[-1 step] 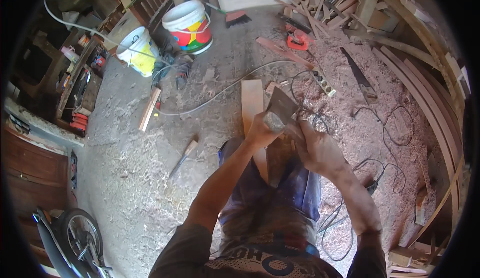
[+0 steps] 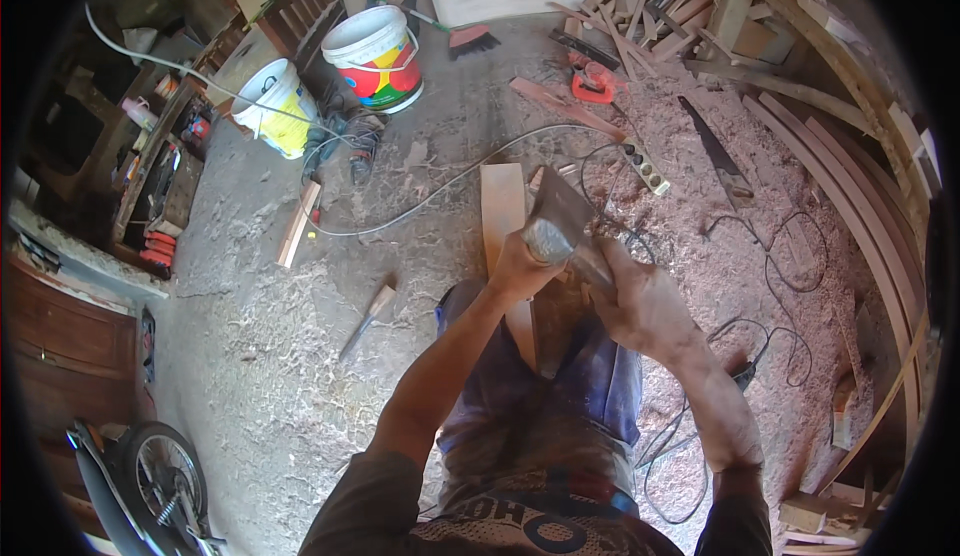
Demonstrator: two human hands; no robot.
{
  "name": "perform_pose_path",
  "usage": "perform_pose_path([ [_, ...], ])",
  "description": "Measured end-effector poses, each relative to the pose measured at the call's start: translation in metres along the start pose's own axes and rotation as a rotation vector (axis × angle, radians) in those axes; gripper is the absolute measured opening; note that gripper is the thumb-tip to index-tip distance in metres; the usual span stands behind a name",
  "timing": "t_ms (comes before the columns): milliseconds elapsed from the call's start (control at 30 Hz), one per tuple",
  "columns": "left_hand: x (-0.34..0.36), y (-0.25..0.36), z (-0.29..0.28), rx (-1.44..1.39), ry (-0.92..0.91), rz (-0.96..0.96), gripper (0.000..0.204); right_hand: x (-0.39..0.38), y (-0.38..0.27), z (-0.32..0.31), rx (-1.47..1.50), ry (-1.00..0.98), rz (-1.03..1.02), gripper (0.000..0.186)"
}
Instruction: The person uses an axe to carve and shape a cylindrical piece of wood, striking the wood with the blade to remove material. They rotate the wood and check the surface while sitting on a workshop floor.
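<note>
In front of my lap I hold a hatchet-like tool [image 2: 562, 204] with a broad, dark flat blade and a worn grey block-like end. My left hand [image 2: 522, 271] is closed round the grey end. Fingers of my right hand [image 2: 640, 301] wrap a brownish part on the tool's right side, perhaps its handle; the palm hides the rest. Beneath the hands a flat wooden board [image 2: 503, 201] runs from the floor to between my knees, partly covered by my hands. A chisel with a wooden handle [image 2: 368, 322] lies on the floor to my left.
A handsaw [image 2: 715, 146], a power strip [image 2: 645, 169] and a red power tool [image 2: 593, 84] lie ahead right among cables and shavings. Two buckets [image 2: 375, 61] stand ahead left. A short wood piece [image 2: 299, 224] lies left. Long planks [image 2: 850, 186] line the right; a motorcycle wheel [image 2: 165, 476] is lower left.
The blade has tilted slightly and shifted a little left, with both hands still on the tool. My view has moved very slightly. Nothing was let go.
</note>
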State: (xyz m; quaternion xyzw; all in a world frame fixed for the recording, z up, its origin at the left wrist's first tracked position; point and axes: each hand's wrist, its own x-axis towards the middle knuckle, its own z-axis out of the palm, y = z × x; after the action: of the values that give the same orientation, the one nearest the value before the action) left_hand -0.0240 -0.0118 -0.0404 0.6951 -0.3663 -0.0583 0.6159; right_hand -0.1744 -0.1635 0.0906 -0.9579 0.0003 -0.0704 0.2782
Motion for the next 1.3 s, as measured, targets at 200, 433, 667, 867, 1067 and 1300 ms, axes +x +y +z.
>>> perform_pose_path([
  [200,-0.001,-0.004,-0.005,0.0,-0.056,-0.253,0.02,0.015,-0.041,-0.036,0.192,0.472,-0.118,0.048],
  [433,0.005,-0.015,0.004,0.182,0.04,0.151,0.019,-0.003,0.02,0.014,-0.098,-0.016,-0.058,0.035],
  [667,-0.001,-0.01,-0.004,0.046,-0.068,-0.216,0.019,0.012,-0.035,-0.061,-0.038,0.724,-0.209,0.048],
  [867,0.004,-0.035,-0.005,0.331,-0.055,0.329,0.02,-0.001,0.012,0.024,-0.151,-0.142,0.069,0.035],
  [1067,-0.002,0.004,0.0,-0.063,-0.022,-0.181,0.017,-0.003,-0.014,-0.042,0.075,0.163,-0.001,0.045],
  [1300,-0.008,-0.019,0.008,-0.031,-0.026,-0.123,0.019,-0.007,0.02,0.016,-0.157,0.099,-0.02,0.039],
])
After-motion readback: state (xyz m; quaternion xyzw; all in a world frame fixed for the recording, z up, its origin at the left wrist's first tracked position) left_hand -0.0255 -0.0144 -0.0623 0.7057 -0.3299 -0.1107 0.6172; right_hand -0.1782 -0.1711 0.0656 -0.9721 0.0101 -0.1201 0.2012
